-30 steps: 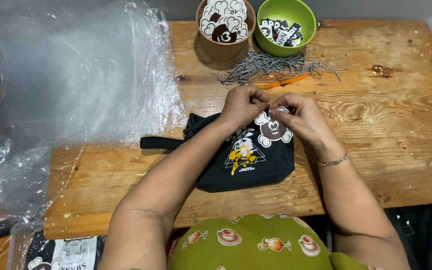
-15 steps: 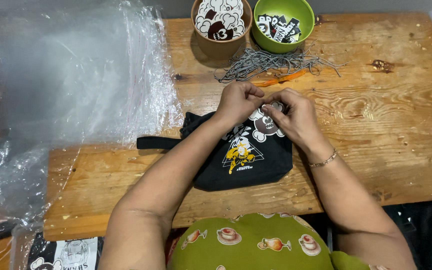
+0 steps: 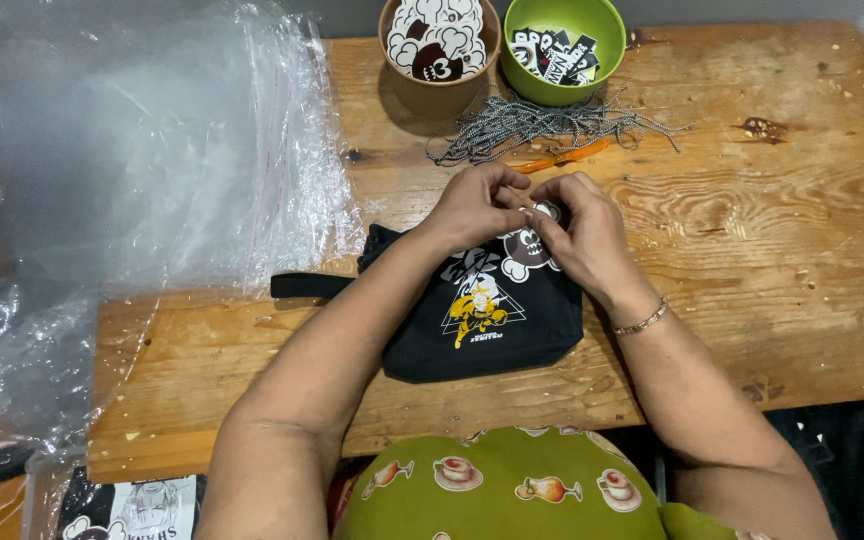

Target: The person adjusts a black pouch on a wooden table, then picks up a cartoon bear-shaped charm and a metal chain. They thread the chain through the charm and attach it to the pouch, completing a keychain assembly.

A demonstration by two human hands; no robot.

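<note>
A small black pouch (image 3: 492, 330) with a yellow and white print and a black wrist strap lies on the wooden table (image 3: 772, 250). My left hand (image 3: 477, 205) and my right hand (image 3: 582, 230) meet over its top edge, fingertips pinched together on a round brown and white cartoon tag (image 3: 527, 255) at the pouch's top. What the fingertips pinch is too small to make out. A thin bracelet circles my right wrist.
A brown bowl (image 3: 439, 45) of cartoon stickers and a green bowl (image 3: 564, 45) of dark stickers stand at the back. A pile of grey speckled cords (image 3: 542, 125) and an orange tool (image 3: 562, 157) lie before them. Clear plastic bags (image 3: 142, 160) cover the left side.
Both hands stay pinched together at the pouch's top, with only small finger shifts. The view has drifted slightly.
</note>
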